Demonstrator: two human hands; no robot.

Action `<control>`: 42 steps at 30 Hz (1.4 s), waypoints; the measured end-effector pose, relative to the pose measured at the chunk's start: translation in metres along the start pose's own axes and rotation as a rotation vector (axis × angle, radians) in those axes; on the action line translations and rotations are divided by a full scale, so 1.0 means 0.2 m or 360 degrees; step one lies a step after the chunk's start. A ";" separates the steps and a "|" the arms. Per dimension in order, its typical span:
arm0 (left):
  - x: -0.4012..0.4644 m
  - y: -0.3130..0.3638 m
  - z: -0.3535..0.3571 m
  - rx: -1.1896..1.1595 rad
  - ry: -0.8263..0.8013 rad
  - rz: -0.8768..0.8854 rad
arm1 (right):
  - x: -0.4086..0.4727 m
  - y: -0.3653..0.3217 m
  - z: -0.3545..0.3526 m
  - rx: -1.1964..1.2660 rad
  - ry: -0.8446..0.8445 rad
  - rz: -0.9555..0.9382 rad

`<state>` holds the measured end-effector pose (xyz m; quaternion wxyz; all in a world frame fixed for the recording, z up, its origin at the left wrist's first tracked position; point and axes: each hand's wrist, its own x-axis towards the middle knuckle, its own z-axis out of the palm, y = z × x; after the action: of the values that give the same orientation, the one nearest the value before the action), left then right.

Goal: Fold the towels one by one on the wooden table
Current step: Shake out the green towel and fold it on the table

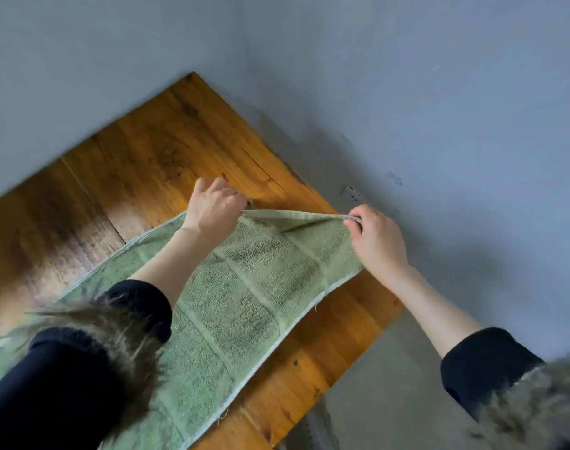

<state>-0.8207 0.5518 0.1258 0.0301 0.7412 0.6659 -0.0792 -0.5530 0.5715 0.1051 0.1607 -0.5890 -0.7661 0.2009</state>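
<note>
While both hands are pinching the far short edge of the green towel (244, 297), that edge is lifting off the wooden table (153, 164) and stretching taut between them. Left hand (213, 207): fingers curled, gripping the left corner of the edge, knuckles up. Right hand (376, 237): thumb and fingers closed on the right corner, which is sitting past the table's right edge. The strip of hem between the hands is folding over toward the person, its underside showing. From the hands back toward the person, the rest of the towel is lying flat on the table, grid pattern up, running under the left forearm and on to the near edge of the view. Pale border is showing along both long sides. Black sleeves (485, 362) with fur cuffs (537, 404) are pushed up both forearms. Beyond the hands, bare wood is running to the table's far corner, butted into grey walls (439, 92). Just past the right hand, a wall socket (352, 194) is sitting low on the wall.
</note>
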 end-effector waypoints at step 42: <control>0.07 0.25 0.06 -0.0028 -0.0593 0.0520 | -0.13 0.29 -0.08 0.0282 -0.0002 0.0564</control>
<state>-0.7700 0.5581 0.1094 0.1713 0.8114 0.5208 -0.2027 -0.4895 0.5610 0.0891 0.1736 -0.6981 -0.6298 0.2930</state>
